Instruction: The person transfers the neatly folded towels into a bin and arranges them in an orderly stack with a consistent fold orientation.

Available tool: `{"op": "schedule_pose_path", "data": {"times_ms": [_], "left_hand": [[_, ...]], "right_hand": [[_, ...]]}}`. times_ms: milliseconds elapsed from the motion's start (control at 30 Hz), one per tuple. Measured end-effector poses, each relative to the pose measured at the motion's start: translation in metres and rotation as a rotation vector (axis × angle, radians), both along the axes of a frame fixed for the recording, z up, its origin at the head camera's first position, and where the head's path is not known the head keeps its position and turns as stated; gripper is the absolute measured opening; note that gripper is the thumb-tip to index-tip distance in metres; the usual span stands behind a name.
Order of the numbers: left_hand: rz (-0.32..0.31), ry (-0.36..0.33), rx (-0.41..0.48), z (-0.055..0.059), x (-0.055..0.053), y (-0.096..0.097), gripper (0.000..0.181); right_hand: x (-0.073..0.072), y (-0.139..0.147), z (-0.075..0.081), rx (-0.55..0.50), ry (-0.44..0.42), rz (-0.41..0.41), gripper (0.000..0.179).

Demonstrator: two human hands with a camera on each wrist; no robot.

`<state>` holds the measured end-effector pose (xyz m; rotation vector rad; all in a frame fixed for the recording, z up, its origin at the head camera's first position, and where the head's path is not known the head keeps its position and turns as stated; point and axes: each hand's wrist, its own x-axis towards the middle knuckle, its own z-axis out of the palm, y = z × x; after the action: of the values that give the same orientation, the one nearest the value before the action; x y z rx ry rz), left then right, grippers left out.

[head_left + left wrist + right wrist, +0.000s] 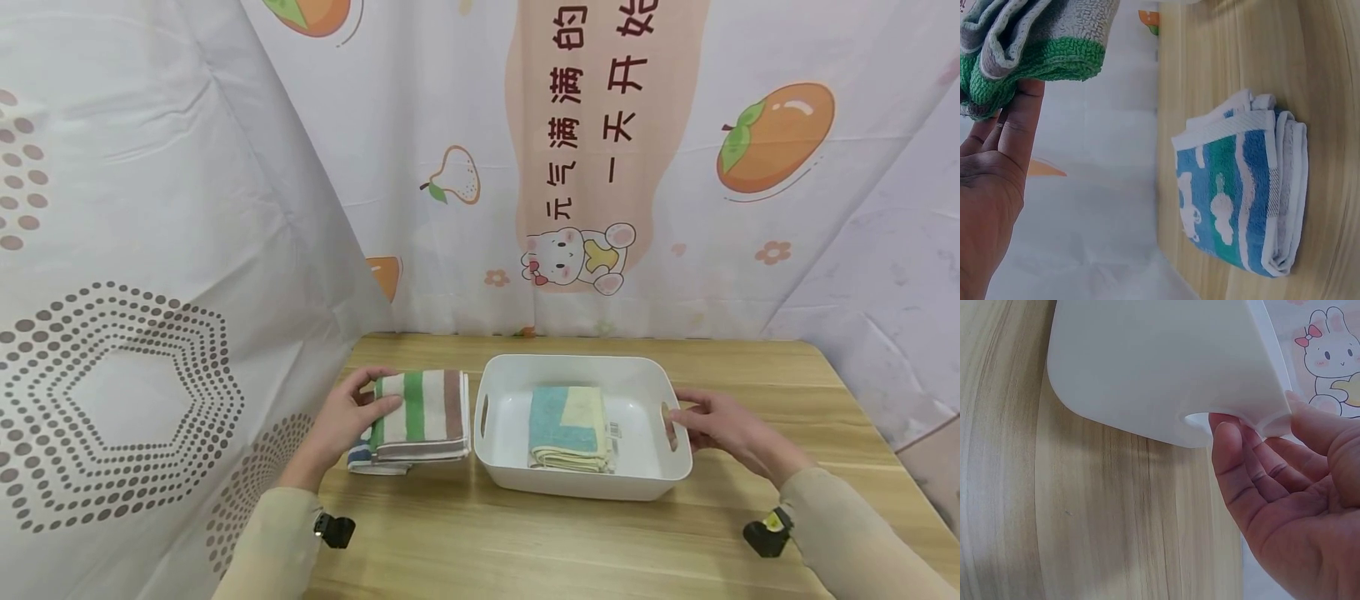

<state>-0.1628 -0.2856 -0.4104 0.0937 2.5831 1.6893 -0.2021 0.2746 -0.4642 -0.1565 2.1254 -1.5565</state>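
Note:
My left hand (347, 418) grips a folded striped towel (423, 408), white with green and brown bands, by its left side. In the left wrist view the towel hangs above the table, fingers beneath it and the thumb hidden. Below it lies a folded blue and green patterned towel (1229, 194), mostly covered in the head view. My right hand (723, 429) holds the white plastic basket (581, 483) at its right handle hole, fingers hooked through and thumb at the rim (1272, 425). Inside the basket rests a folded light-blue and yellow towel (566, 425) with a small tag.
The basket stands on a wood-grain table (525, 550), to the right of the striped towel. A printed curtain (450, 275) hangs along the table's back edge, and a dotted white sheet (150, 250) hangs at the left.

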Motion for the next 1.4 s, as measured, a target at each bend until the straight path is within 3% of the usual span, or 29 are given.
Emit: {"op": "schedule_pose_path", "data": {"times_ms": [533, 867, 1400], "left_hand": [[-0.025, -0.007, 0.033, 0.005, -0.01, 0.016, 0.044], [-0.065, 0.054, 0.042, 0.007, -0.017, 0.03, 0.042], [-0.101, 0.045, 0.062, 0.003, -0.022, 0.045, 0.043]], "right_hand": [[0.0, 0.0, 0.001, -0.016, 0.004, 0.004, 0.065], [0.001, 0.0, 0.0, -0.008, 0.001, -0.004, 0.067], [0.001, 0.001, -0.001, -0.008, 0.008, 0.003, 0.068]]}}
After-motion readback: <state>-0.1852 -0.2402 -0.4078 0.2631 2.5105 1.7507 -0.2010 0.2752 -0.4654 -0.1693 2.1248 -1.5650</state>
